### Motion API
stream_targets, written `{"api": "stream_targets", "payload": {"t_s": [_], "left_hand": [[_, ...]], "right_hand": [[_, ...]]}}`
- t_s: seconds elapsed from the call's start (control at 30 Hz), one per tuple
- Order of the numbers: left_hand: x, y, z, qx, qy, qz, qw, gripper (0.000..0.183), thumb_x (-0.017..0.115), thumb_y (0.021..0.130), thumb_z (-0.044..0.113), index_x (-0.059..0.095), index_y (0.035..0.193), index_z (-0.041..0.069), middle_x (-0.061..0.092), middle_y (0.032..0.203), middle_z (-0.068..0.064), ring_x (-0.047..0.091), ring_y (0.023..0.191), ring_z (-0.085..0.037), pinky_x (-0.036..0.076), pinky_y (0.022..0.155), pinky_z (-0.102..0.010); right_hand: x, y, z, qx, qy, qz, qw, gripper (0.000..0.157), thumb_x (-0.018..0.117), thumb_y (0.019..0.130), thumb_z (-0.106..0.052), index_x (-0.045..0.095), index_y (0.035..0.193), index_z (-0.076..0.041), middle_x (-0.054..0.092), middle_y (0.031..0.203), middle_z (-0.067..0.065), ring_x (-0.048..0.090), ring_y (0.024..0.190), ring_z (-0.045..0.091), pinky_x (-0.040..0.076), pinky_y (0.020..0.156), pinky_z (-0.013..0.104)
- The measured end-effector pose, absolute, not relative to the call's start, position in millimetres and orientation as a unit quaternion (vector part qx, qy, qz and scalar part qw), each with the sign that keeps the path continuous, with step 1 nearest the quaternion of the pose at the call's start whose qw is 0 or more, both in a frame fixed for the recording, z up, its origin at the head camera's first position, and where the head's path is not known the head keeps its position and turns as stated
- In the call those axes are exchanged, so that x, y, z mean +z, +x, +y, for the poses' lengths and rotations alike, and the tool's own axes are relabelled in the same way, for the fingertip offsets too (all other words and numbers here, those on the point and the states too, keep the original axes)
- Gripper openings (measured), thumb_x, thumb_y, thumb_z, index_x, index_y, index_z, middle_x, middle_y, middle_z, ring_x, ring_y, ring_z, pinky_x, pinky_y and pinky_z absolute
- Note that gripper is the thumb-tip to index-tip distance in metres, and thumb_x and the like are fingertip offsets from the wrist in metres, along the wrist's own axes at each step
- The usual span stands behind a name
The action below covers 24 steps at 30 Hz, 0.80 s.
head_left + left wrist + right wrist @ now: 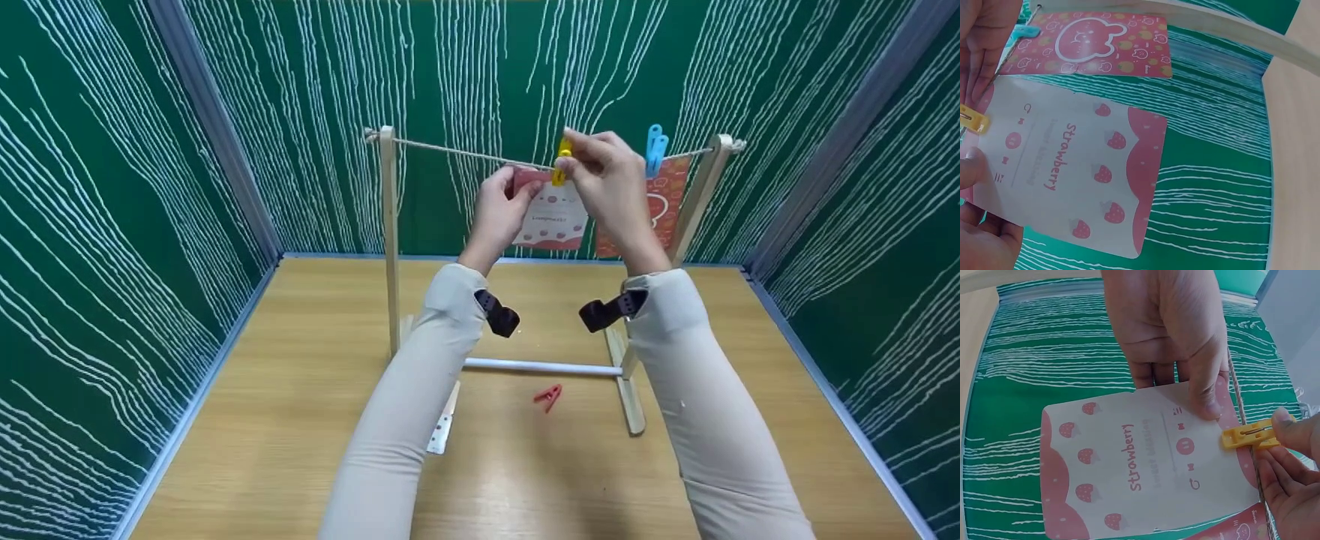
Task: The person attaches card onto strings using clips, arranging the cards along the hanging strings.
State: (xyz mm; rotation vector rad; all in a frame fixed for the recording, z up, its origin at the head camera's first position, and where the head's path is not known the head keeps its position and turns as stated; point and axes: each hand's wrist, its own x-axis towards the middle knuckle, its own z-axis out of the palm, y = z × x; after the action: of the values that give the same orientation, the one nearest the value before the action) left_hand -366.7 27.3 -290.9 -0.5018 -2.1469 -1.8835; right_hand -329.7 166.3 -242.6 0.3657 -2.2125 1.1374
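A white and pink strawberry card [551, 221] hangs at a rope [465, 153] strung between two wooden posts. My left hand [499, 214] pinches the card's upper left part, thumb in front and fingers behind. With thumb and fingers my right hand [611, 187] pinches a yellow clothespin [1249, 436], whose jaws sit over the card's top edge at the rope. To the right, a red card with a bunny outline [1098, 45] hangs from the rope under a blue clothespin [656, 150]; my right hand partly covers that card in the head view.
A red clothespin [548, 397] lies on the wooden table [300, 420]. Partly under my left forearm is a white card with dark dots [441, 433]. A white bar [540, 367] joins the posts low down. Green walls [465, 90] with white lines stand around the table.
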Motion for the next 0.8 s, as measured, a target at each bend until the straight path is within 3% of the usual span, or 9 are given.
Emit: {"api": "stream_targets", "payload": {"t_s": [0.37, 0.8], "left_hand": [[-296.8, -360.1, 29.3, -0.669, -0.171, -0.713, 0.123, 0.034, 0.059, 0.094, 0.023, 0.051, 0.126, 0.013, 0.062, 0.122, 0.0, 0.059, 0.105, -0.011, 0.048, 0.095, -0.019], [-294.6, -362.5, 28.7, -0.67, -0.164, -0.71, 0.142, 0.025, 0.054, 0.097, 0.018, 0.054, 0.12, 0.009, 0.062, 0.12, -0.004, 0.058, 0.104, -0.012, 0.046, 0.094, -0.016]], "right_hand": [[-245.5, -328.6, 165.9, 0.438, 0.137, -0.837, 0.298, 0.038, 0.06, 0.094, -0.018, 0.057, 0.132, -0.012, 0.064, 0.121, 0.012, 0.064, 0.109, 0.021, 0.049, 0.095, 0.025], [-245.7, -326.2, 166.8, 0.446, 0.143, -0.831, 0.299, 0.037, 0.055, 0.097, -0.021, 0.056, 0.133, -0.018, 0.063, 0.127, 0.009, 0.062, 0.113, 0.019, 0.048, 0.098, 0.025]]}}
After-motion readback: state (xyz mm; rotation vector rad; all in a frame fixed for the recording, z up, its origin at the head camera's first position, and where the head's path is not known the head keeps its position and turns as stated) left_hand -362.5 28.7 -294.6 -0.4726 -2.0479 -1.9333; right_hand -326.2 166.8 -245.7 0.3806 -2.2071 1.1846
